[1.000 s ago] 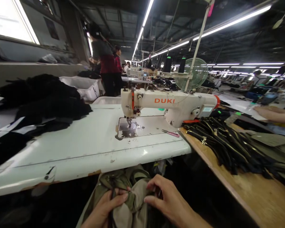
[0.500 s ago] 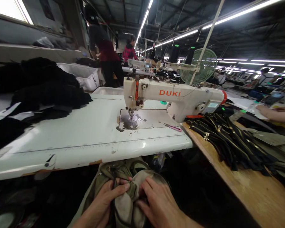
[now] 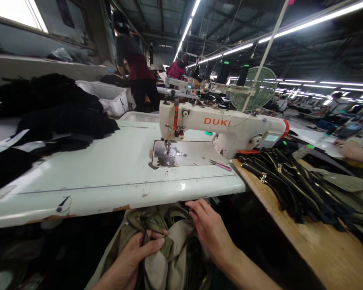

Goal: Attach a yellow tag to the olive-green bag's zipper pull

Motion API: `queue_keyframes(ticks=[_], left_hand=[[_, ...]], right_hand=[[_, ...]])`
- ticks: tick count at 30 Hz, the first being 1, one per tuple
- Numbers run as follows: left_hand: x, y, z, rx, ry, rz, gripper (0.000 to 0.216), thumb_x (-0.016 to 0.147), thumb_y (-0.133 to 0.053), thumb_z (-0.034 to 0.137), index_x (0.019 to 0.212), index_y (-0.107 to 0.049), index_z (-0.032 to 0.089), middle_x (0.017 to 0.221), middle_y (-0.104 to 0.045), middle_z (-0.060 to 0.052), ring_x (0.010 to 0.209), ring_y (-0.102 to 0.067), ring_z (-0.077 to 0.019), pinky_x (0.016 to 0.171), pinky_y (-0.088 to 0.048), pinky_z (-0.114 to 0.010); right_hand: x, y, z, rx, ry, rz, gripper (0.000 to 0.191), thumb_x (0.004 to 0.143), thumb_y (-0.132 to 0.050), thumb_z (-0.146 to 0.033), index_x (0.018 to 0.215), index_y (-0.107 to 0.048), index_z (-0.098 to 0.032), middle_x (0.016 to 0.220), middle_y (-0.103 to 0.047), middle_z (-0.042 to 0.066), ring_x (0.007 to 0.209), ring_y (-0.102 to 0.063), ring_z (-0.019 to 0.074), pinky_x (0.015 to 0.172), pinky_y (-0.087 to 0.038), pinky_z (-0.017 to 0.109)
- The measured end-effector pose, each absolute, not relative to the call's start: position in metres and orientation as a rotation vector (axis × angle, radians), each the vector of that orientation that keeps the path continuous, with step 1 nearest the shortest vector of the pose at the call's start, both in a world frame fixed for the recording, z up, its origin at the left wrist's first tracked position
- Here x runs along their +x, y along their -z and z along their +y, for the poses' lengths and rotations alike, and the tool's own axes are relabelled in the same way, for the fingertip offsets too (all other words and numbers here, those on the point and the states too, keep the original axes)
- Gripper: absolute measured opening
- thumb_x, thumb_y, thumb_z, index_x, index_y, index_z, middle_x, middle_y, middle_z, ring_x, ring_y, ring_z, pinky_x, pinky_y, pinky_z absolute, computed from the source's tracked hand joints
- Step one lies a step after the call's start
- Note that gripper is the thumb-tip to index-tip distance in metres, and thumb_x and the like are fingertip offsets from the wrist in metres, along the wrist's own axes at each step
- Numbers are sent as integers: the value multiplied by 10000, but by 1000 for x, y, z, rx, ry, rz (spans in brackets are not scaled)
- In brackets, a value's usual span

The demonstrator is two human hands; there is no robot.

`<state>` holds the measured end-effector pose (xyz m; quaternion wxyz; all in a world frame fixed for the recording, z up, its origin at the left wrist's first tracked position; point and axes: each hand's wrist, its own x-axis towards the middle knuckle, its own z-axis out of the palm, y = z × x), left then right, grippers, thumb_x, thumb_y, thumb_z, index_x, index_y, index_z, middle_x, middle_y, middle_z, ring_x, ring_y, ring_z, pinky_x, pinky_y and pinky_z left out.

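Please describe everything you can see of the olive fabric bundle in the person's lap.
The olive fabric bundle is crumpled cloth in olive and lighter khaki, with a dark strip along one fold. It lies below the front edge of the white table. The left hand pinches a fold at its middle; the right hand rests open on its upper right part.
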<state>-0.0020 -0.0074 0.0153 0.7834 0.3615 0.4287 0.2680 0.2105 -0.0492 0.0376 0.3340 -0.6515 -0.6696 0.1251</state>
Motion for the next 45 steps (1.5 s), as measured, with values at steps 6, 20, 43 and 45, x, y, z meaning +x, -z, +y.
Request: queue_keyframes(ticks=[6, 20, 43, 45], left_hand=[[0, -15, -8, 763, -608, 891, 258, 653, -808, 361, 779, -686, 172, 910, -679, -52, 1000, -566, -267, 914, -428, -332], [3, -20, -14, 714, -680, 982, 251, 608, -822, 355, 705, -685, 168, 781, -675, -50, 917, -603, -282, 880, -463, -347], [1, -25, -16, 758, -668, 997, 213, 601, -772, 327, 724, -683, 178, 819, -685, -52, 970, -585, -301, 907, -432, -358], [1, -21, -15, 758, -667, 961, 233, 607, -767, 330, 760, -680, 177, 859, -687, -55, 1004, -578, -310, 932, -412, -372]], right_hand=[[184, -25, -74, -1392, -80, -1957, 193, 1005, -439, -298, 1077, -585, -194, 947, -625, 51, 828, -611, 161, 694, -481, 245], [155, -38, -52, -1245, 232, -2025, 360, 1012, -259, -164, 752, -508, -190, 657, -533, 19, 599, -506, 152, 538, -380, 263], [157, -31, -48, -1267, 63, -2004, 344, 1009, -292, -183, 747, -516, -189, 671, -537, 17, 634, -513, 152, 571, -383, 266], [163, -46, -46, -1265, -27, -1847, 277, 1000, -369, -206, 772, -526, -191, 683, -547, 8, 644, -524, 135, 589, -395, 244]])
